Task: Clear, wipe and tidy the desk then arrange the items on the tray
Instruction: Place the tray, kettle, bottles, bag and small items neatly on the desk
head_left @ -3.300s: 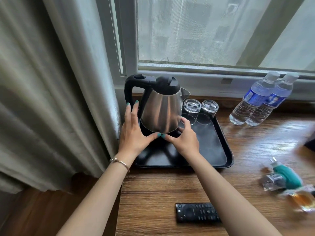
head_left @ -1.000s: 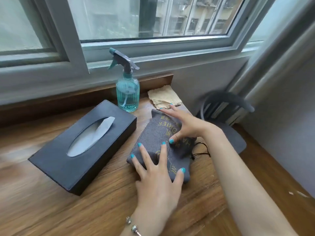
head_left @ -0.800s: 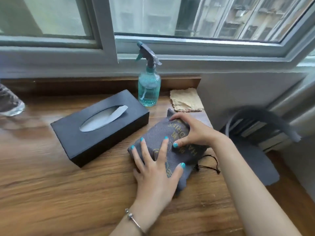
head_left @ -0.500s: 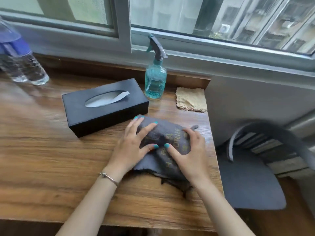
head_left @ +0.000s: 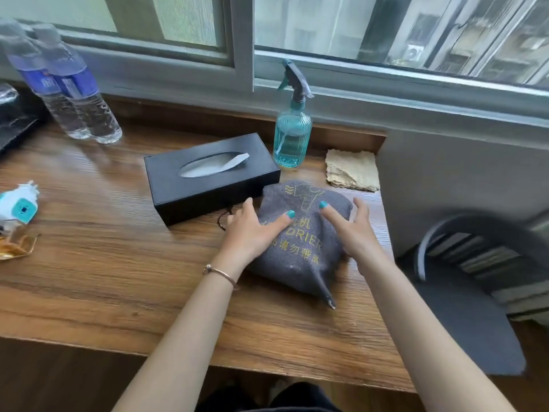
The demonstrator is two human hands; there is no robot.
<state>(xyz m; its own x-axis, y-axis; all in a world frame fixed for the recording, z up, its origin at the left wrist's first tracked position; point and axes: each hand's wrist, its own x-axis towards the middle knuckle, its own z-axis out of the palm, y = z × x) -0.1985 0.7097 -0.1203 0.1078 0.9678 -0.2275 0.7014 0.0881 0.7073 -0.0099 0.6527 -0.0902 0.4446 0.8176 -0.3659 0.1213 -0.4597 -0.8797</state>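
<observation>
Right, both hands are down on the grey drawstring pouch at the right end of the wooden desk. The left hand lies flat with fingers spread, palm pressing the pouch's left side, a thin bracelet at the wrist; nothing is gripped. The right hand is spread too, forefinger on top of the fabric and thumb out past the right edge, resting rather than clutching. Yellow lettering shows on the cloth between the two hands, and one pointed corner of the pouch trails toward the near edge. Touching or just beside its far-left corner sits the black tissue box, angled, a tissue poking out of the oval slot. Just behind that, the teal spray bottle stands upright by the sill, and to its right a folded beige cloth lies flat near the desk's far right corner. Further left, two water bottles stand together against the window ledge. Out at the left edge, a few small wrapped items are scattered, blurred. Off the desk's right side, a dark chair is partly in view.
</observation>
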